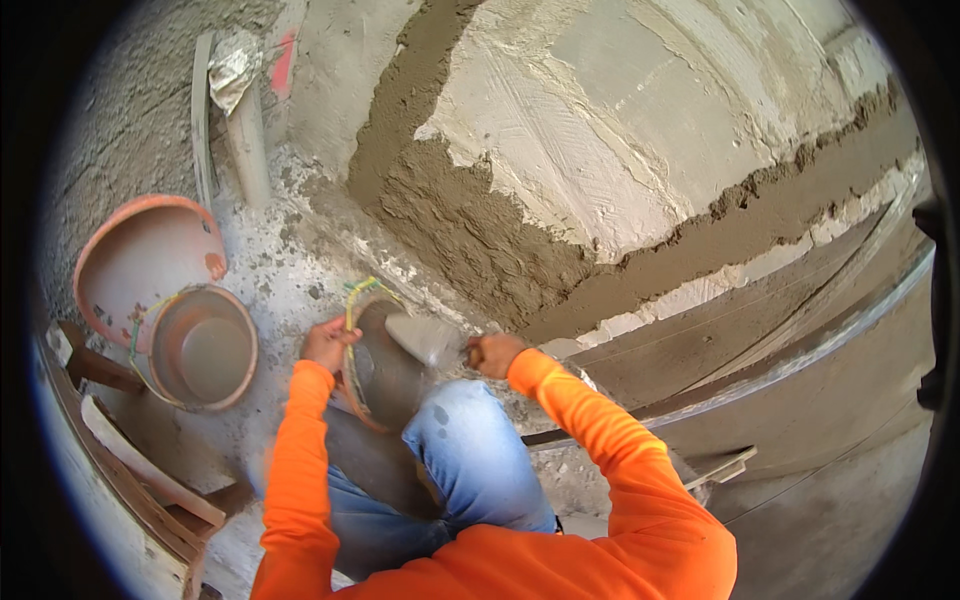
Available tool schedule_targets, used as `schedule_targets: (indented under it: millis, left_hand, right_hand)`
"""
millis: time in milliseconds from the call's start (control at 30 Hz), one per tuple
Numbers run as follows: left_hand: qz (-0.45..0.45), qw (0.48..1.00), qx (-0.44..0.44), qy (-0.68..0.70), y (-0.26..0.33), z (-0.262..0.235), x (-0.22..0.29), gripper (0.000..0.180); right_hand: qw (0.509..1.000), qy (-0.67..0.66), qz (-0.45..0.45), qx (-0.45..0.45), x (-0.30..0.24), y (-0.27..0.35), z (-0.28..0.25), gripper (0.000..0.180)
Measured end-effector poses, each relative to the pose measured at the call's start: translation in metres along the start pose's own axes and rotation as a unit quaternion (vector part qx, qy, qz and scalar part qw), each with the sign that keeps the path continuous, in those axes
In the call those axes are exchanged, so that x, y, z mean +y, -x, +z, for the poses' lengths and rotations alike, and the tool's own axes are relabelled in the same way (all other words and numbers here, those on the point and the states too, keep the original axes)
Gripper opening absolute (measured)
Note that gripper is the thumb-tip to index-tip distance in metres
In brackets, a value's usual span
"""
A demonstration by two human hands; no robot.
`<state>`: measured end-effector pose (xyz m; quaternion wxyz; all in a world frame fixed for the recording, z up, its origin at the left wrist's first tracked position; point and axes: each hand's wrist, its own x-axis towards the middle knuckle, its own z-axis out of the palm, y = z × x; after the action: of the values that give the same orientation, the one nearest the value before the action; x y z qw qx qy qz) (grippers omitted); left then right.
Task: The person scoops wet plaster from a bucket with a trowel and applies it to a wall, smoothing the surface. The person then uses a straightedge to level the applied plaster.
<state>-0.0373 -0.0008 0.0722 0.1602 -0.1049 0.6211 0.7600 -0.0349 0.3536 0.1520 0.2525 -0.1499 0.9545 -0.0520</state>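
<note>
My left hand (328,346) is closed on the rim of a tilted bucket (378,385), beside its yellow-green rope handle (358,290). The bucket's grey inside faces right, close to my bent knee. Gripped by its handle, a trowel (428,338) is in my right hand (495,355). The trowel's blade points left, over the bucket's mouth. Past my hands, wet brown mortar (480,230) covers the lower corner of a wall and runs in bands upward and to the right.
A second bucket (205,350) with grey contents stands at left, against a large orange-rimmed tub (150,250). A pipe (245,150) with a wrapped top rises behind them. Wooden pieces (150,470) lie at lower left. A long ledge (800,330) runs along the right.
</note>
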Motion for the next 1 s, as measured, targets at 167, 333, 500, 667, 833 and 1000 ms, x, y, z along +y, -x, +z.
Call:
schedule_targets:
  millis: [167, 333, 500, 667, 833, 1000]
  left_hand:
    - [0.105, 0.975, 0.029, -0.196, 0.021, 0.032, 0.012, 0.04]
    - [0.106, 0.97, 0.058, -0.212, 0.024, 0.028, 0.011, 0.041]
    - [0.11, 0.973, -0.015, -0.202, 0.017, 0.037, -0.005, 0.046]
    - [0.121, 0.974, 0.024, -0.188, 0.015, 0.036, -0.008, 0.045]
    - [0.127, 0.975, 0.045, -0.178, 0.006, 0.02, -0.011, 0.041]
    - [0.09, 0.992, 0.084, -0.032, -0.011, -0.007, -0.024, 0.038]
  right_hand:
    - [0.994, 0.032, -0.054, -0.085, -0.062, -0.081, 0.109, 0.032]
    - [0.97, 0.163, -0.167, -0.071, -0.06, -0.073, 0.083, 0.033]
    - [0.978, 0.142, -0.144, -0.059, -0.062, -0.076, 0.07, 0.032]
    - [0.973, 0.001, -0.195, -0.123, -0.068, -0.064, 0.114, 0.034]
    - [0.985, -0.096, -0.132, -0.055, -0.057, -0.034, 0.132, 0.034]
    - [0.994, -0.076, -0.08, -0.021, -0.061, -0.02, 0.079, 0.035]
